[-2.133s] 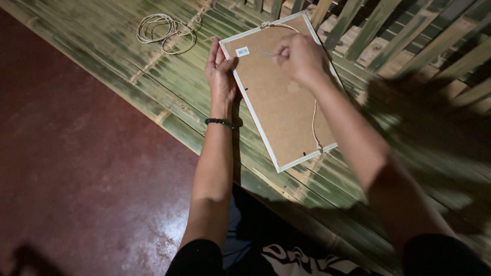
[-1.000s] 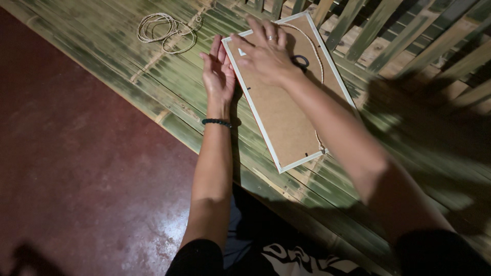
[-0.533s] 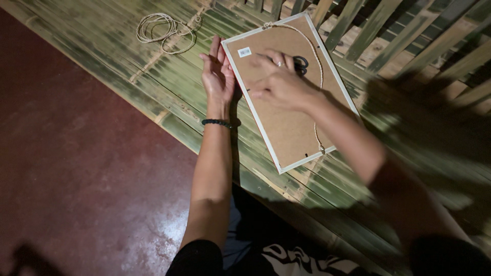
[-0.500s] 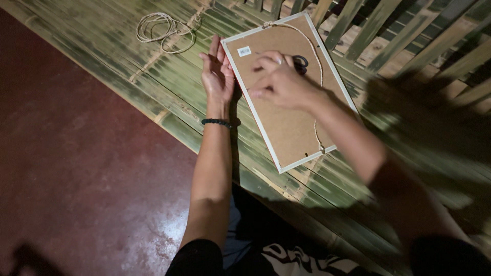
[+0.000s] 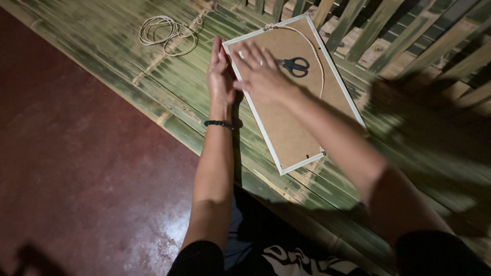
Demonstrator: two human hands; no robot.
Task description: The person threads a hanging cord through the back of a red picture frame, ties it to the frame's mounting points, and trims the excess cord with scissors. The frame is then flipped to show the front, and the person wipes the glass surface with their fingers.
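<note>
A picture frame (image 5: 294, 135) lies face down on a bamboo platform, showing its brown backing and white rim. My left hand (image 5: 220, 76) stands edge-on against the frame's left side, fingers straight. My right hand (image 5: 261, 74) hovers over the backing near the top left corner, fingers spread, holding nothing. Black scissors (image 5: 295, 65) rest on the backing just right of that hand. A pale cord (image 5: 312, 48) runs from the frame's top corner down its right side.
A coil of pale string (image 5: 166, 33) lies on the bamboo slats at the upper left. Bamboo railing bars (image 5: 378, 25) stand behind the frame. A dark red floor (image 5: 76, 168) stretches out to the left below the platform.
My right hand held something at the frame's top, then left the scissors on the backing. It has now slid left with fingers spread. My left hand stayed at the frame's edge.
</note>
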